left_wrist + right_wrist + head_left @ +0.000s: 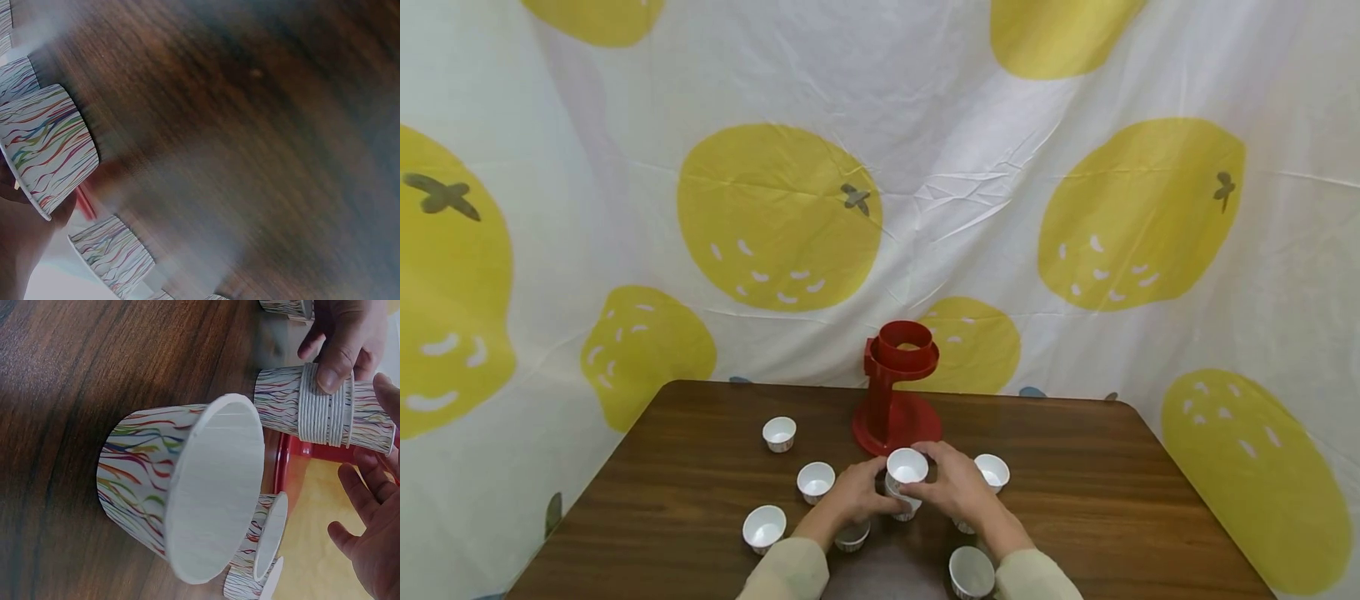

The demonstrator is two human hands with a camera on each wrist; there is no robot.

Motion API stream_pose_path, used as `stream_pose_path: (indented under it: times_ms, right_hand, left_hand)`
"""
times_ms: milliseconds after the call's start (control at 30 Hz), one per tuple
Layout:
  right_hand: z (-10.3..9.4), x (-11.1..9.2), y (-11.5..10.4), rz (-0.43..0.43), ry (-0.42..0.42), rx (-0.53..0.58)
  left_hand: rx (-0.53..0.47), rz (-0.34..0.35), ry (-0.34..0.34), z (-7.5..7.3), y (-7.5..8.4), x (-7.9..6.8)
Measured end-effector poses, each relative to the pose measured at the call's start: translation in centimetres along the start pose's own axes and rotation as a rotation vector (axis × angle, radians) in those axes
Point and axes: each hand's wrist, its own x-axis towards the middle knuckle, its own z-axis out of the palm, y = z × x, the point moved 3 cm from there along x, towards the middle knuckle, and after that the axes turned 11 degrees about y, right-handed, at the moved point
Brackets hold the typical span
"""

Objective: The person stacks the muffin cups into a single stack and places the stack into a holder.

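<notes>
Between my two hands in the head view stands a stack of nested paper cups (278, 397), white with coloured wavy lines. My left hand (852, 496) grips the stack from the left; its thumb presses on the stacked rims in the right wrist view. A single paper cup (907, 467) stands at the top of the stack, mouth up. My right hand (958, 482) pinches that cup near its rim between thumb and fingers, the other fingers spread. Close to the right wrist camera is another paper cup (144, 481). A striped cup (53, 147) also shows in the left wrist view.
Behind the hands stands a red stand (891, 408) with a ring on top. Several single cups are spread over the wooden table (1105, 500), among them one cup (779, 433) at back left and one cup (972, 572) near the front. A lemon-print cloth (947, 208) hangs behind.
</notes>
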Motion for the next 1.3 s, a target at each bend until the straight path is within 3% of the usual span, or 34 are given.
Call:
stream_pose_path:
  times_ms: [433, 1300]
  right_hand:
    - [0.5, -0.2, 0.19, 0.027, -0.032, -0.003]
    - [0.79, -0.58, 0.77, 0.016, -0.068, -0.04]
  left_hand:
    - [0.002, 0.043, 0.028, -0.01, 0.0, -0.06]
    - [0.033, 0.034, 0.013, -0.04, -0.15, 0.05]
